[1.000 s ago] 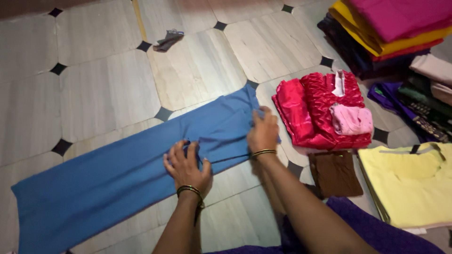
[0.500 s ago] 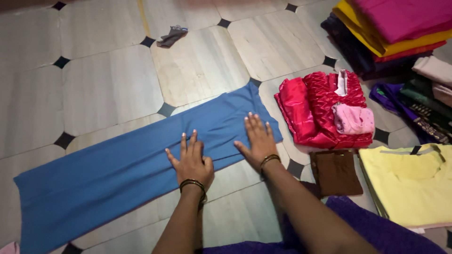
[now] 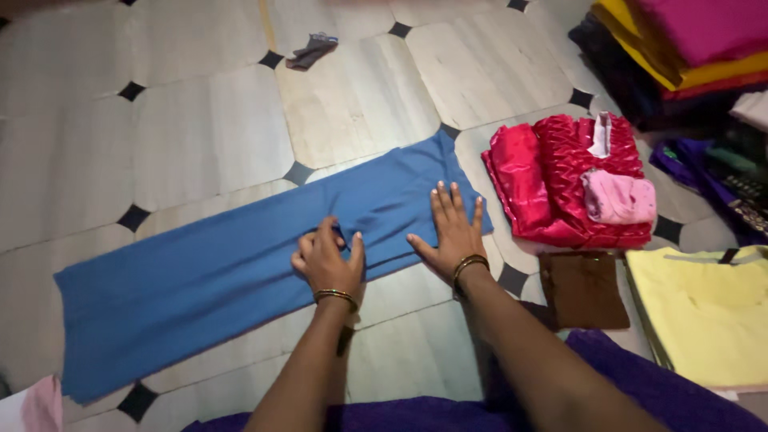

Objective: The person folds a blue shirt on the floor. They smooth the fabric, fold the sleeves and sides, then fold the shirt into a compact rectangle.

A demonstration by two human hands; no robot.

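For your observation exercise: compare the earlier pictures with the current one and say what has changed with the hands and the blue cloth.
The left hand, flat half a second ago, has curled its fingers and pinches the blue cloth. The right hand, which gripped the cloth's end a second ago, now lies flat on it. The cloth stays stretched out on the tiled floor; the red garment is unmoved.

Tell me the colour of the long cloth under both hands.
Plain blue cloth, no pattern; the head view shows it.
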